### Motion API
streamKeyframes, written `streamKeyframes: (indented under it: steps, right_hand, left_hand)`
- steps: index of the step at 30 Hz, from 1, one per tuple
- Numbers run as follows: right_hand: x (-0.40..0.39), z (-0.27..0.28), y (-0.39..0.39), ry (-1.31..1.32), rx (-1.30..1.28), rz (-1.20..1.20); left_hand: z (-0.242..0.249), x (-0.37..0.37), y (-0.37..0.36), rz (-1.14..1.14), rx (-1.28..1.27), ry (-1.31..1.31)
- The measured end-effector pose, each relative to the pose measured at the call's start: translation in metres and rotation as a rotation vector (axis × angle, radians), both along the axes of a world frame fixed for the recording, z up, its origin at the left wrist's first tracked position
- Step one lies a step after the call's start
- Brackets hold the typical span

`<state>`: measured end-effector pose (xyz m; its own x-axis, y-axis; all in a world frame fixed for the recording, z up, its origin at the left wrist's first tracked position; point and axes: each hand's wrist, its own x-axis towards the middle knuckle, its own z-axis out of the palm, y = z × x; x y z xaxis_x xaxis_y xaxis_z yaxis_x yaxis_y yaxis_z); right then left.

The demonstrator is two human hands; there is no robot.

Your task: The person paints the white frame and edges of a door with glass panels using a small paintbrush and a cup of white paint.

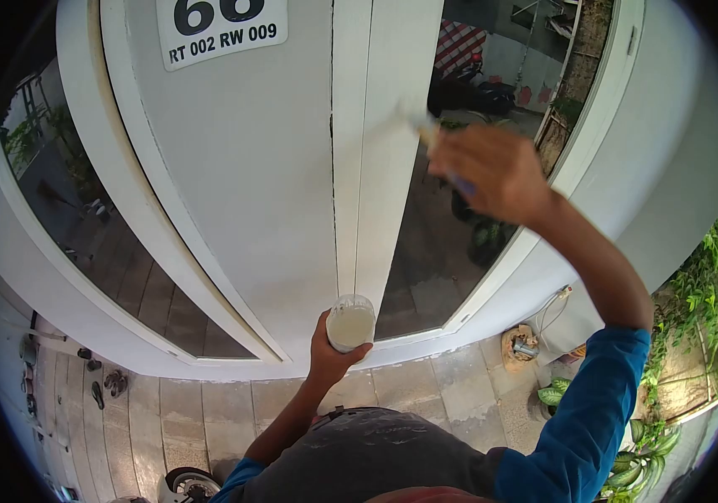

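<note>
My left hand (329, 354) is wrapped round a clear plastic cup (350, 325) of whitish paint, held low in front of the wall. Raised to the right, my right hand (493, 172) grips a paintbrush (419, 120), slightly blurred. The pale bristles point up and left and overlap the white window frame (392, 67) in this view. Behind my right hand and the brush lies the dark window glass (438, 243), which reflects the yard.
A house number plate (223, 29) is on the grey wall panel at upper left. Another tall window (116, 243) stands further left. Sandals (116, 383) lie on the paved floor (208, 411). Potted plants (553, 392) and a cut log (520, 345) stand at lower right.
</note>
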<state>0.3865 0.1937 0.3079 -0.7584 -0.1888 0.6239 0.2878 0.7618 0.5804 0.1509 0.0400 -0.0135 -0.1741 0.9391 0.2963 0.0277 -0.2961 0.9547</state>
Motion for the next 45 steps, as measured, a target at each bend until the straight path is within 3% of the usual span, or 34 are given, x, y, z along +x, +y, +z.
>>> streamKeyframes:
  steps: [2, 3, 5, 7, 8, 10, 11, 13, 14, 17, 21, 22, 24, 27, 32, 34, 37, 38, 39, 43, 45]
  right_hand:
    - [0.0, -0.035, -0.014, -0.075, -0.319, -0.08]
    - [0.0, -0.031, -0.013, -0.075, -0.317, -0.079]
    - [0.001, -0.01, -0.006, 0.013, -0.558, -0.095]
    - [0.0, 0.042, 0.004, 0.186, -0.398, -0.087]
    - [-0.001, 0.074, -0.005, 0.272, -0.471, -0.241]
    - [-0.004, 0.111, -0.012, 0.599, -0.53, -0.284]
    - [-0.003, 0.122, -0.009, 0.6, -0.533, -0.285]
    - [0.001, 0.14, 0.005, 0.489, 0.05, -0.04]
    - [0.002, 0.133, 0.026, 0.437, 0.212, 0.14]
    - [0.001, 0.065, 0.023, 0.249, 0.16, 0.052]
    - [0.003, -0.047, -0.002, 0.039, -0.132, -0.046]
    - [0.003, -0.056, -0.007, 0.036, -0.136, -0.043]
    - [0.001, -0.064, -0.011, -0.014, -0.429, -0.061]
    - [-0.003, -0.011, -0.001, 0.105, -0.517, -0.087]
    - [-0.008, 0.11, 0.002, 0.352, -0.144, -0.143]
    - [-0.014, 0.13, 0.001, 0.507, 0.035, 0.074]
    - [-0.016, 0.1, 0.007, 0.372, 0.09, 0.027]
    - [-0.003, 0.075, 0.02, 0.31, 0.226, -0.145]
    - [-0.012, 0.053, 0.029, 0.289, 0.26, 0.05]
    - [-0.008, -0.053, -0.022, 0.105, -0.167, -0.141]
    - [-0.005, -0.083, -0.036, 0.083, -0.325, -0.085]
  left_hand:
    - [-0.001, 0.0, -0.002, -0.002, 0.002, -0.014]
    - [0.0, 0.0, -0.002, -0.001, 0.002, -0.007]
    - [0.001, 0.002, -0.003, 0.001, -0.002, 0.002]
    - [0.002, 0.003, -0.002, -0.001, -0.004, -0.004]
    - [0.003, 0.003, -0.002, -0.001, -0.009, -0.002]
    - [0.002, 0.003, -0.001, -0.014, -0.012, -0.009]
    - [0.0, 0.004, -0.001, -0.015, -0.014, -0.008]
    - [-0.005, 0.004, -0.001, 0.015, -0.001, 0.037]
    - [-0.005, 0.004, -0.003, 0.014, -0.007, 0.039]
    - [-0.003, 0.004, -0.004, 0.0, -0.014, 0.015]
    - [-0.004, 0.0, -0.005, 0.015, -0.014, -0.009]
    - [-0.005, -0.001, -0.006, 0.025, -0.002, -0.007]
    - [-0.004, -0.002, -0.007, 0.03, -0.003, -0.015]
    - [-0.002, -0.003, -0.006, 0.023, -0.01, -0.017]
    - [0.001, -0.001, -0.005, 0.008, -0.01, -0.004]
    - [-0.002, -0.001, -0.004, -0.007, 0.004, -0.009]
    - [0.0, -0.002, -0.005, 0.005, -0.005, 0.029]
    - [0.001, -0.003, -0.005, 0.009, -0.012, 0.023]
    - [0.003, -0.005, -0.005, 0.009, -0.009, 0.015]
    - [0.004, -0.009, -0.005, 0.017, 0.0, -0.032]
    - [0.006, -0.009, -0.004, 0.013, 0.013, -0.029]
